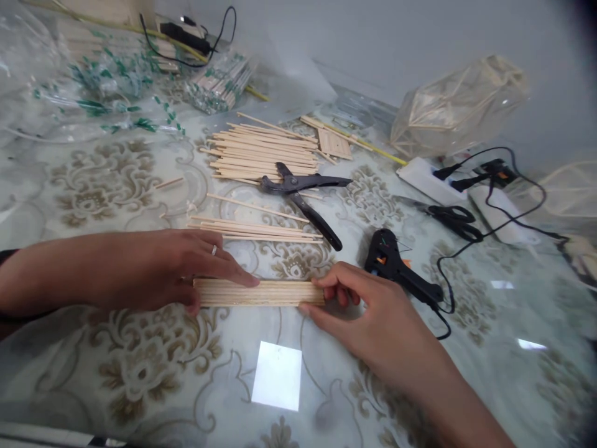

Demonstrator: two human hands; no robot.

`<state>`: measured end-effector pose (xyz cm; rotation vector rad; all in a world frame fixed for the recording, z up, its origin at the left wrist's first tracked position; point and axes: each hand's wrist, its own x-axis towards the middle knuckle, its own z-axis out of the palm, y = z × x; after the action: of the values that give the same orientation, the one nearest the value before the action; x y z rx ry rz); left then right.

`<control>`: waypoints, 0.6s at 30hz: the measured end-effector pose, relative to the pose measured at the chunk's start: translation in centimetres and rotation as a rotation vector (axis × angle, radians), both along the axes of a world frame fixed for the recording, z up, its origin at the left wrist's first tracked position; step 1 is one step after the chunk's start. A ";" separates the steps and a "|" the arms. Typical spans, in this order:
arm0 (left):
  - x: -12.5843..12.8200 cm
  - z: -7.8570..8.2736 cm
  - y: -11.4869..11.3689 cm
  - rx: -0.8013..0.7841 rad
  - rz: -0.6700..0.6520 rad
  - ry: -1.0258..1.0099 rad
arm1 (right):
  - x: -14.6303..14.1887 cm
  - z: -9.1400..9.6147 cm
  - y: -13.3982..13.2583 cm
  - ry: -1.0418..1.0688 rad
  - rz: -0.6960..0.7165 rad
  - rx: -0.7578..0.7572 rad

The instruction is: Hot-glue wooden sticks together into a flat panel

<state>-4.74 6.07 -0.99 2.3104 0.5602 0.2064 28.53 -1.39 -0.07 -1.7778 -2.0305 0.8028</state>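
So the surface (140,379) is glass over a swirly beige cloth, grey wall behind, and it fills pretty much the whole frame. Upper left is a heap of clear plastic wrappers (93,87) with green print, upper right a finished-looking stick frame in a bag (459,106), so I'd guess that's the kind of thing all this builds toward.

Upper middle there's a big pile of loose sticks (263,152), with black cutters (303,193) lying against its lower edge, and a smaller row of sticks (254,229) just below that. Right of centre sits the glue gun (396,264), corded, lying on its side, with scissors (454,218) and a power strip (429,177) further up.

Dead centre is the stick panel (259,292), flat on the glass. My left hand (153,267) presses down on its left end, fingers flat, not clenched around it. My right hand (368,311) pinches the right end between thumb and fingertips.

Progress-wise: one panel looks assembled, I'm squaring it up. Plenty of loose sticks left, so I'd call it early.
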 end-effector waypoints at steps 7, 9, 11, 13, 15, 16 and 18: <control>0.1 0.2 0.4 -0.070 -0.016 0.018 | 0.0 0.2 0.3 -0.014 -0.014 -0.023; 0.0 0.0 0.4 -0.061 -0.032 0.007 | 0.1 0.1 0.3 -0.014 -0.021 -0.015; 0.0 0.1 0.4 -0.054 -0.042 0.007 | 0.3 -0.1 0.3 -0.016 -0.017 -0.006; 0.0 0.3 0.3 -0.050 -0.052 0.021 | 0.5 -0.3 0.2 -0.017 -0.001 0.002; -0.1 0.3 0.2 -0.043 -0.048 0.040 | 0.7 -0.4 0.1 -0.019 0.015 0.008; -0.2 0.3 0.2 -0.038 -0.045 0.050 | 0.7 -0.4 0.0 -0.018 0.021 0.010; -0.4 -0.2 0.1 -0.017 -0.056 0.041 | 0.7 -0.4 -0.1 -0.009 0.019 0.024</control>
<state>-5.12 6.21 -1.14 2.3147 0.5145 0.1275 29.19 -1.50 -0.44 -1.7556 -2.0569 0.7740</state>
